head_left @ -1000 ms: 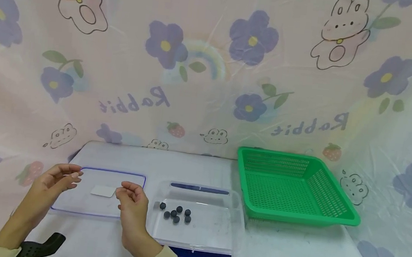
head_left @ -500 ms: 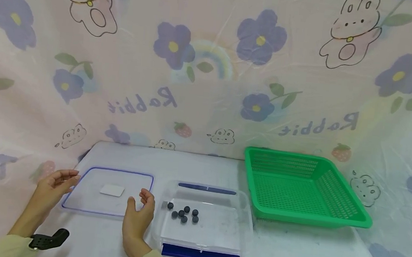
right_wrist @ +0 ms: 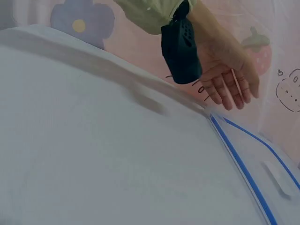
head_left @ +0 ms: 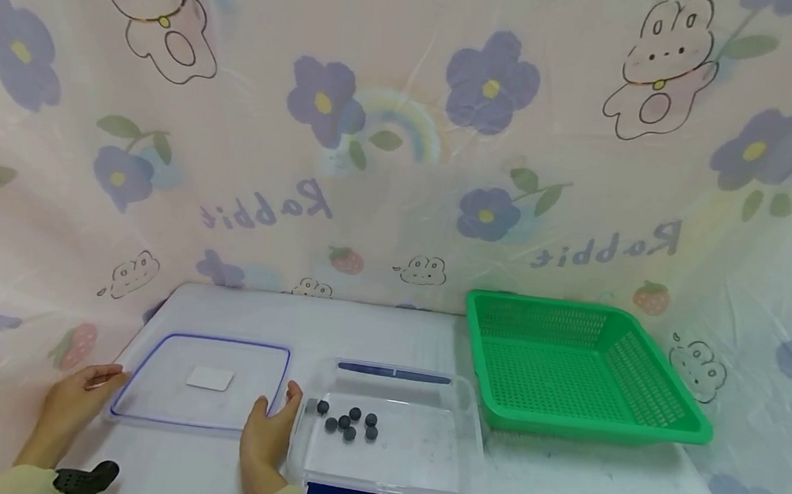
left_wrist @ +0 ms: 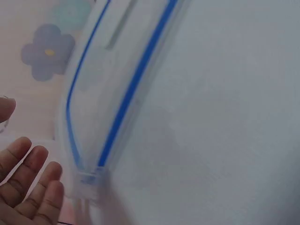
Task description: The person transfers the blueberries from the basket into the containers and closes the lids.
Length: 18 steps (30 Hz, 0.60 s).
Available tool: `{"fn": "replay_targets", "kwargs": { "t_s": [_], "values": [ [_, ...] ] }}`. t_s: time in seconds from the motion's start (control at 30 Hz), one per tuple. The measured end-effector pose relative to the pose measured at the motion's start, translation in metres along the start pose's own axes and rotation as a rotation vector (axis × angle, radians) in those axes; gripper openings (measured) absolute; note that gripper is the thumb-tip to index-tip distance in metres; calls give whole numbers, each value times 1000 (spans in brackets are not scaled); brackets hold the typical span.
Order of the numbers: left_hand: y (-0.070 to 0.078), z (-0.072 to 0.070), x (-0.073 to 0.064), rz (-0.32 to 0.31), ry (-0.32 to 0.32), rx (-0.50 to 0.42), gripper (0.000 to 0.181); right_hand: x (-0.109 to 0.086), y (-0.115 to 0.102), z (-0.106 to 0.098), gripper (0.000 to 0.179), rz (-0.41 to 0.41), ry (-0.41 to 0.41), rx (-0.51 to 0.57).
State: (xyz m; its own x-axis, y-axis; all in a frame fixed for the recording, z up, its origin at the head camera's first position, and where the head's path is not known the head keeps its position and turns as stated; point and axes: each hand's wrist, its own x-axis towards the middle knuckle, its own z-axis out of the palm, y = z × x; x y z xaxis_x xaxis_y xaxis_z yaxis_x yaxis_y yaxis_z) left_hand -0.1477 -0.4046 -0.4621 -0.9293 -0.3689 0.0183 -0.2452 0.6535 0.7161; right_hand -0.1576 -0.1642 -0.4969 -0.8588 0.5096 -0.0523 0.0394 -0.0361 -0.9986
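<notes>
A clear lid (head_left: 161, 383) with a blue seal lies flat on the table's left side, a white rectangular piece (head_left: 210, 378) on it. At its left edge is my left hand (head_left: 76, 407); in the left wrist view those fingers (left_wrist: 33, 187) are extended beside a lid corner, apparently not gripping it. My right hand (head_left: 267, 445) stands at the lid's right edge, thumb and fingers parted with nothing held. To its right, close by, sits a clear plastic box (head_left: 412, 455) with blue latches. Several small dark balls (head_left: 344, 422) lie inside the box.
A green slotted basket (head_left: 570, 375) stands at the back right of the white-covered table (head_left: 558, 493). Behind rises a printed curtain (head_left: 386, 198) with flowers and rabbits. A black strap device (head_left: 85, 480) is on the left wrist.
Both hands have lowered, the left toward the lid's left edge and the right toward its right edge. The right hand's fingers have spread from a loosely curled shape. The head view has shifted slightly.
</notes>
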Motion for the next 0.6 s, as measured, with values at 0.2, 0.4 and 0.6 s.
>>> {"fn": "replay_targets", "kwargs": {
  "t_s": [0.2, 0.4, 0.6],
  "values": [
    [0, 2, -1, -128, 15, -35, 70, 1, 4, 1, 37, -7, -19, 49],
    [-3, 7, 2, -208, -14, -81, 76, 3, 5, 1, 36, -29, -11, 52],
    [-7, 8, 2, -217, -8, -60, 70, 1, 4, -1, 35, -4, -51, 2]
  ]
}}
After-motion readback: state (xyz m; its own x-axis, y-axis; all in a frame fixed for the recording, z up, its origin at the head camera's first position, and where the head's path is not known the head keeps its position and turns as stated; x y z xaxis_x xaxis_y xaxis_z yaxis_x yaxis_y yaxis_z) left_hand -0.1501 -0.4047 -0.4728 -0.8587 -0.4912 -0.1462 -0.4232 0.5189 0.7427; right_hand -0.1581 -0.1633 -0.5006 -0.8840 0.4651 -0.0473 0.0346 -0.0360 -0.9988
